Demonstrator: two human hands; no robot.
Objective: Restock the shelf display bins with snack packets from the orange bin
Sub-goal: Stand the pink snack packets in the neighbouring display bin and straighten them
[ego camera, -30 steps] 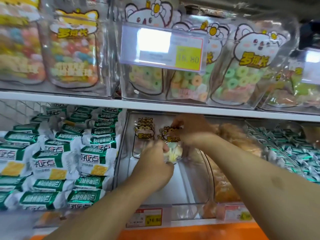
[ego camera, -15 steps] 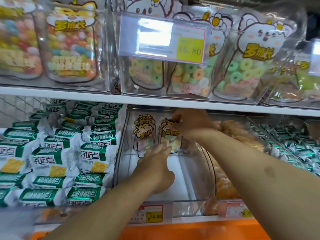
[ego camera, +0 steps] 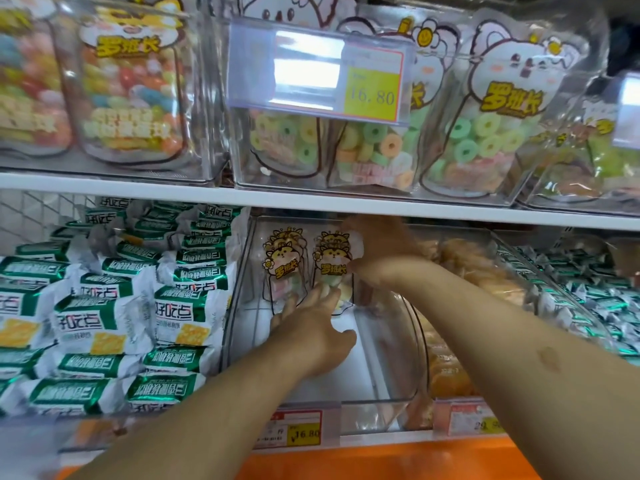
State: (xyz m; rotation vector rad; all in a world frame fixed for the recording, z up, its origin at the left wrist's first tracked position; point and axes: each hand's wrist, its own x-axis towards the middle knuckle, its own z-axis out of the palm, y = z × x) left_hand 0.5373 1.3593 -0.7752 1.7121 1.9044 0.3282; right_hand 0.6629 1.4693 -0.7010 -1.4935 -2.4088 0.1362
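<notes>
A clear display bin [ego camera: 391, 386] sits in the middle of the lower shelf. Two snack packets with a cartoon animal print stand upright at its back, the left packet [ego camera: 282, 268] beside the right packet [ego camera: 332, 265]. My right hand [ego camera: 381, 251] reaches in under the upper shelf and grips the top corner of the right packet. My left hand [ego camera: 311, 334] is inside the bin with fingers spread, its fingertips against the lower part of both packets. The orange bin [ego camera: 381, 462] shows only as a strip along the bottom edge.
Green-and-white biscuit packets [ego camera: 114, 306] fill the bin to the left. A bin of golden snacks [ego camera: 467, 271] and small green-wrapped packets [ego camera: 588, 306] lie to the right. The upper shelf board [ego camera: 138, 188] carries candy-ring pouches [ego camera: 363, 143] close overhead. A price tag [ego camera: 298, 433] fronts the bin.
My left hand has uncurled and slid deeper into the bin, from gripping the right packet's lower part to spread fingertips against both packets' bases. My right hand stays at the right packet's top.
</notes>
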